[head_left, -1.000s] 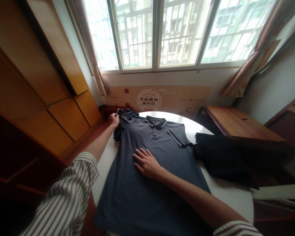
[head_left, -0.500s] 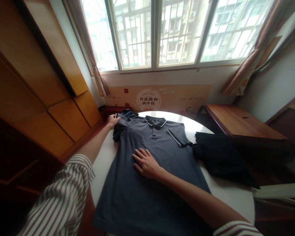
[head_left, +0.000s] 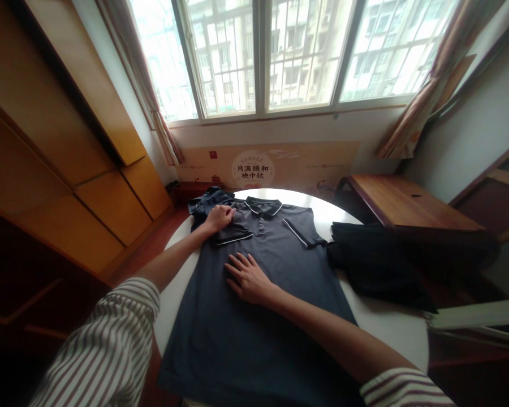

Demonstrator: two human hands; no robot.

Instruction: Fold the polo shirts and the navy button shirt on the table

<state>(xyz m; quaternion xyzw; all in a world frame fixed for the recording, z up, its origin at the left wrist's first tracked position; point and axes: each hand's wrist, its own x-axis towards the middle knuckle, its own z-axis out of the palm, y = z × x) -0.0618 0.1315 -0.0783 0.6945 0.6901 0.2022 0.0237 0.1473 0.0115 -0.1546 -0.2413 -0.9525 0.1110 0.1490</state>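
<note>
A dark grey polo shirt (head_left: 271,316) lies front up, its black collar with white piping toward the window. Both short sleeves rest folded in over the chest, their white-edged cuffs showing. My left hand (head_left: 219,218) is at the shoulder on the left side, fingers closed on the cloth of the folded sleeve. Flat on the middle of the shirt front, my right hand (head_left: 248,278) is open with its fingers spread. Beyond my left hand sits a bunched dark blue garment (head_left: 210,199).
The shirt covers much of a round white table (head_left: 394,333). Folded black cloth (head_left: 371,265) lies at its right edge. A wooden desk (head_left: 407,200) stands behind on the right, wooden cabinets (head_left: 110,209) on the left. A barred window (head_left: 261,56) is ahead.
My left hand has moved right and inward, bringing the left-side sleeve from its outstretched position over onto the shirt front. My right hand stays flat on the shirt.
</note>
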